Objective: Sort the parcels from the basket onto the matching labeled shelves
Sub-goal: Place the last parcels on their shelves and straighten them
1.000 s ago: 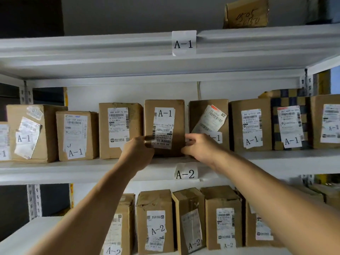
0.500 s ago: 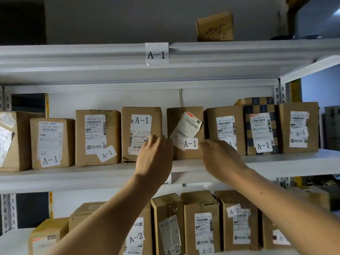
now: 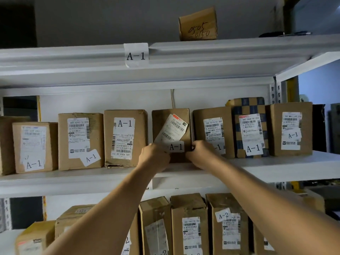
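Both hands raised to the middle shelf (image 3: 276, 162), the one under the paper tag (image 3: 136, 55) reading A-1. Left hand (image 3: 153, 159) sits at the lower left edge of a brown cardboard parcel (image 3: 171, 115); right hand (image 3: 199, 155) at its lower right edge. Each grip is closed on a bottom corner of this parcel, fingers curled around its sides.

Parcel stands upright on the shelf, in the row, between a taller box marked A-1 (image 3: 126, 138) on its left and another box (image 3: 212, 131) on its right. Narrow gaps on both sides. Its shipping label (image 3: 172, 128) is stuck on tilted; a small A-1 sticker (image 3: 176, 146) lies below it, between the hands.

Lower shelf holds boxes, one with an A-2 sticker (image 3: 223, 215). One box with handwritten numbers (image 3: 197, 24) sits on the top shelf.
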